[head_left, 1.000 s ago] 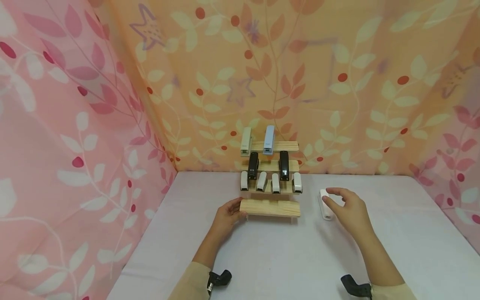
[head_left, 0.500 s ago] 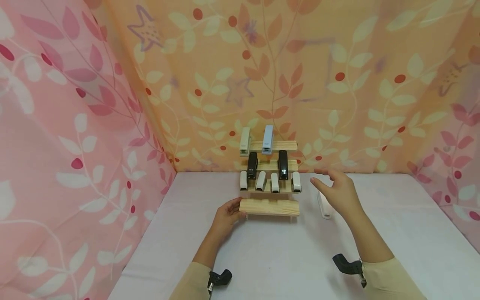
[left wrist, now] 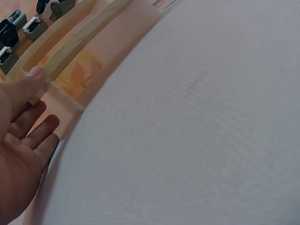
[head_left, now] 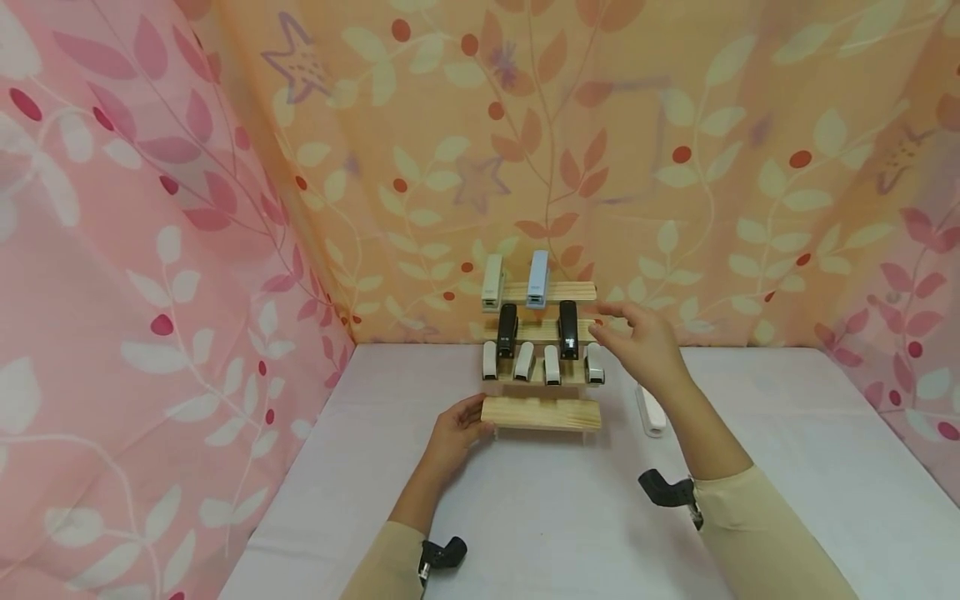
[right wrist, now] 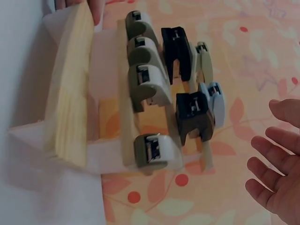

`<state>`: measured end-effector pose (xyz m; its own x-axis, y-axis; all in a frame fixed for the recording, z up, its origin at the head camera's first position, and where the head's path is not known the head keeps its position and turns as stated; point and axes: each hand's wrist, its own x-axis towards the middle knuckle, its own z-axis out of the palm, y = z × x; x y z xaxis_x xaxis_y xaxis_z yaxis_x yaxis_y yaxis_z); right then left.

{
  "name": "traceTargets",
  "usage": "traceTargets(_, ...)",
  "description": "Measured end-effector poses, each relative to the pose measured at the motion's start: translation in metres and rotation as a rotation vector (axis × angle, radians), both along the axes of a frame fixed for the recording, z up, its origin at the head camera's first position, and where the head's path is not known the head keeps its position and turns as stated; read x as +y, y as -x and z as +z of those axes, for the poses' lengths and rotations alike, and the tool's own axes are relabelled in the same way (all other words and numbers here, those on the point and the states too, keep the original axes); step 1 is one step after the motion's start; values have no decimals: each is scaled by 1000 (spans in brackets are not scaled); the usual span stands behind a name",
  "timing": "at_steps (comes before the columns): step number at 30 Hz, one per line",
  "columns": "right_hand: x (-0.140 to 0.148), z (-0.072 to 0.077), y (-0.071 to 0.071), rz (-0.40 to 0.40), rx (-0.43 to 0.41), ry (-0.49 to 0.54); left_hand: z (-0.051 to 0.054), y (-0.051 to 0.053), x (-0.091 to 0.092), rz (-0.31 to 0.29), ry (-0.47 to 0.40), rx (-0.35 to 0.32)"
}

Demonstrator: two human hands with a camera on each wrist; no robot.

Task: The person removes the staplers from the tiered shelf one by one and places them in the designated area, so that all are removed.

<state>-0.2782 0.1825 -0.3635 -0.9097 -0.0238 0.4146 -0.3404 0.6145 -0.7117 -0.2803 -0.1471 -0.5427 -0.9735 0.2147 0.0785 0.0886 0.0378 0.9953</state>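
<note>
A tiered rack with wooden shelves [head_left: 540, 414] and clear side supports stands on the table. My left hand [head_left: 452, 433] grips the left end of its lowest shelf, thumb against the wood in the left wrist view. My right hand [head_left: 647, 348], fingers apart and holding nothing, is at the rack's right side, near the right black stapler [head_left: 568, 331]. Another black stapler [head_left: 507, 331] shares that shelf. A pale green stapler [head_left: 492, 283] and a light blue stapler [head_left: 537, 280] sit on top. Several small white staplers [head_left: 552, 365] line the shelf below the black ones.
A white stapler-like object [head_left: 651, 412] lies on the white-covered table [head_left: 570, 517], right of the rack and partly behind my right forearm. Orange patterned cloth [head_left: 480, 167] hangs close behind the rack. Pink cloth [head_left: 165, 333] hangs on the left.
My right hand has left the white object on the table and moved left and away from me to the rack's upper shelves. My left hand stays at the lowest shelf.
</note>
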Motion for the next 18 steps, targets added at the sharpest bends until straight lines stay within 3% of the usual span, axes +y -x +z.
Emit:
traceTargets(7, -16, 18, 13, 24, -9, -5, 2, -2, 0, 11, -15, 6)
traceTargets(15, -30, 24, 29, 43, -111, 40, -1, -1, 1, 5, -14, 17)
traceTargets(18, -36, 27, 37, 55, -106, 53, 0, -1, 1, 12, -9, 11)
